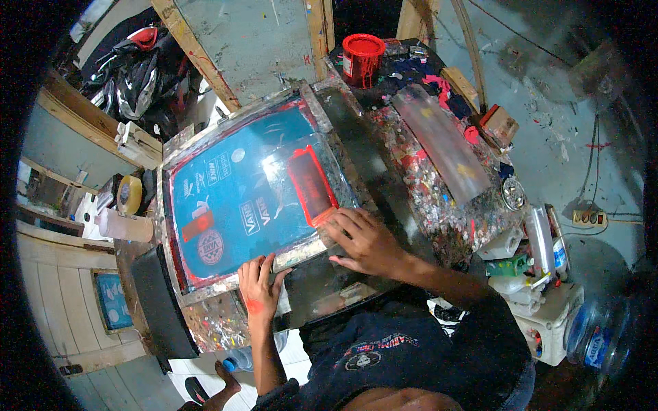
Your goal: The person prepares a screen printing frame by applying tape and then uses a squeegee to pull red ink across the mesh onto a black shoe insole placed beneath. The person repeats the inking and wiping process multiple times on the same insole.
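Note:
A screen printing frame (pixel 212 286) lies on the worktable, its teal mesh (pixel 229 185) marked with several pale designs. A dark rectangular patch edged in wet red ink (pixel 312 188) sits at the mesh's right side, and a smaller red smear (pixel 199 225) at its left. My left hand (pixel 259 291), red ink on its back, hooks its fingers over the near rim with the thumb to the side. Beside the red patch, my right hand (pixel 363 240) grips the same near rim, fingers bent over it and thumb on the near side. What lies under the frame is hidden.
An ink-splattered bench (pixel 439 205) on the right bears a red ink bucket (pixel 363 58) and a long translucent sheet (pixel 442 147). Tape rolls (pixel 129 194) stand left of the frame. Bottles (pixel 510 284) and a large water jug (pixel 598 332) are at the lower right.

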A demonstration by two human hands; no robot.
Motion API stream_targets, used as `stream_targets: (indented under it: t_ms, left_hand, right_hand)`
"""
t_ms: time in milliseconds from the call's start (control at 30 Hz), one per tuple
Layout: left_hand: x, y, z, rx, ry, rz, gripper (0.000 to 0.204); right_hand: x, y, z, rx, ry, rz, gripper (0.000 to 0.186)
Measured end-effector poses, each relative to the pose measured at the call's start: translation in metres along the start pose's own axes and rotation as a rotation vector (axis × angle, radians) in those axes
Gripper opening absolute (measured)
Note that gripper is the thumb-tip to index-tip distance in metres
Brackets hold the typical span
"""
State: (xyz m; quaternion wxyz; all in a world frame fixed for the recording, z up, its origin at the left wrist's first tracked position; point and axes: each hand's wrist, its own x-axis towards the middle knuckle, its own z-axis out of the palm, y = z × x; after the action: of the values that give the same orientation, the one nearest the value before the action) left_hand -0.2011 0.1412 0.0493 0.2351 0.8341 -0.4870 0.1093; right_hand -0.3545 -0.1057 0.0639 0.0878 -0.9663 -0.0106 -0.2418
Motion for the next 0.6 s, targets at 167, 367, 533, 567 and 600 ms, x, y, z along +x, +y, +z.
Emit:
stream_targets:
  t_ms: [167, 367, 533, 567, 600]
  left_hand:
    - [-0.007, -0.006, 0.007, 0.013, 0.015, 0.009, 0.053]
    - [0.015, 0.002, -0.028, 0.032, 0.047, 0.062, 0.053]
    - [0.066, 0.023, -0.097, 0.271, 0.210, 0.070, 0.059]
    - [0.079, 0.039, -0.105, 0.429, 0.357, 0.078, 0.059]
    - [0.088, 0.049, -0.098, 0.362, 0.580, 0.145, 0.047]
  right_hand:
    - [-0.004, -0.003, -0.015, -0.008, -0.045, 0.043, 0.079]
    - [0.025, -0.011, 0.005, -0.255, 0.026, -0.027, 0.082]
    - [0.109, 0.021, -0.054, -0.152, 0.080, -0.210, 0.070]
    - [0.132, 0.027, -0.074, -0.168, 0.097, -0.233, 0.069]
    - [0.152, 0.030, -0.089, -0.144, 0.125, -0.227, 0.069]
